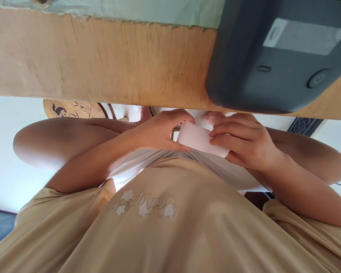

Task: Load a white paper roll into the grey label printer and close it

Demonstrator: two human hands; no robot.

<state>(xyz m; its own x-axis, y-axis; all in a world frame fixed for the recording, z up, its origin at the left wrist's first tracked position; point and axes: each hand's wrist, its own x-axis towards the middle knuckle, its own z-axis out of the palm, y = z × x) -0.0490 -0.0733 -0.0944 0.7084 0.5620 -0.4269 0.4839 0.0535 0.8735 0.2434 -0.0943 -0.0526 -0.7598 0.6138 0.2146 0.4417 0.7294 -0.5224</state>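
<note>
1. Gripping a white paper roll (200, 139) from both ends, the left hand (159, 131) and right hand (241, 142) are closing their fingers around it.
2. It is sitting in the lap, just below the wooden bench (102, 60) edge.
3. A dark grey device (278, 57), possibly a label printer, is resting on the bench.

Looks like a home room: bare plywood tabletop (102, 57), white tiled floor (5, 170), a panda-painted stool (74, 109).
</note>
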